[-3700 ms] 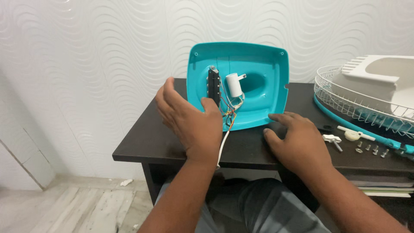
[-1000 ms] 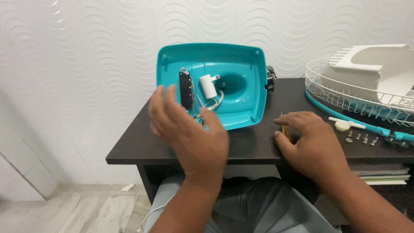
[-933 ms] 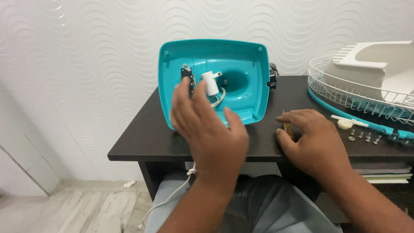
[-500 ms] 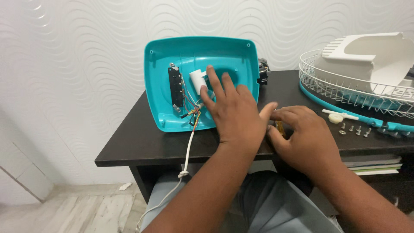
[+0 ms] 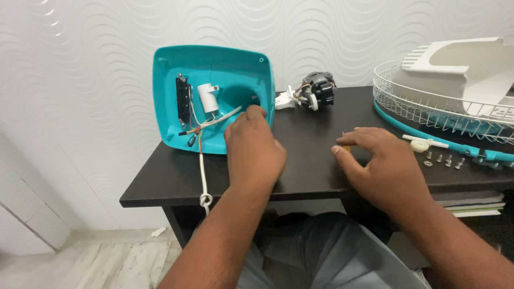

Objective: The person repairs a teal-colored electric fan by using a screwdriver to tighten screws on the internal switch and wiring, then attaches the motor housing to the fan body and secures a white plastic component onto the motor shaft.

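Observation:
A teal plastic fan base shell (image 5: 230,67) stands tilted on the dark table (image 5: 310,166), open side facing me, with a black switch strip, a white capacitor (image 5: 208,98) and wires inside. My left hand (image 5: 254,147) rests at its lower right rim, fingertips touching the shell near the inner hole. My right hand (image 5: 383,160) lies on the table to the right, fingers curled over a small yellowish part (image 5: 346,148). A white cord (image 5: 203,176) hangs from the shell over the table's front edge.
A small electric motor (image 5: 316,92) with a white plug lies behind the shell. At the right stand a white wire fan guard (image 5: 428,107) with a white housing in it, a teal ring, a white knob (image 5: 420,144) and several loose screws (image 5: 444,159). The wall stands close behind.
The view has shifted. My left hand has moved from the shell's middle to its lower right rim. The motor behind the shell now shows. My right hand stays on the table.

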